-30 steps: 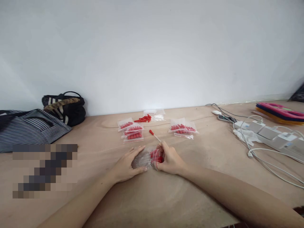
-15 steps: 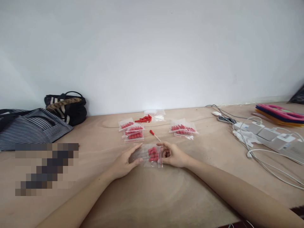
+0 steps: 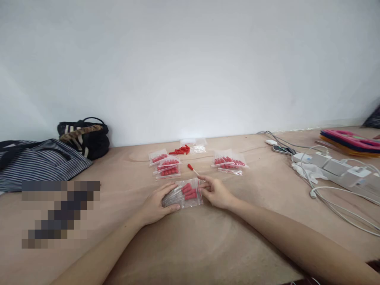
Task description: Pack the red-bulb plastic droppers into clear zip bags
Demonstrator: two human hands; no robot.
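Between my hands lies a clear zip bag [image 3: 194, 202] with several red-bulbed droppers [image 3: 189, 190] in it, bulbs toward the right. My left hand [image 3: 157, 204] holds the bag's left end, thumb at the near side and fingers at the far side. At the red-lined zip edge, my right hand [image 3: 216, 192] has its bent fingers closed on the bag. Just beyond, a single dropper [image 3: 190, 167] lies on the table, its thin stem pointing at my right fingertips.
Filled zip bags [image 3: 168, 171] lie stacked at left, with more filled bags [image 3: 228, 161] at right. Loose red bulbs [image 3: 181, 150] and thin clear tubes [image 3: 198, 148] lie behind. A charger-filled power strip [image 3: 335, 168] with cables stands right; a striped bag [image 3: 44, 162] sits left.
The bag has tilted slightly, and the droppers in it have shifted left. My left fingers have closed further over its left end. My right fingers have straightened somewhat at the zip edge.
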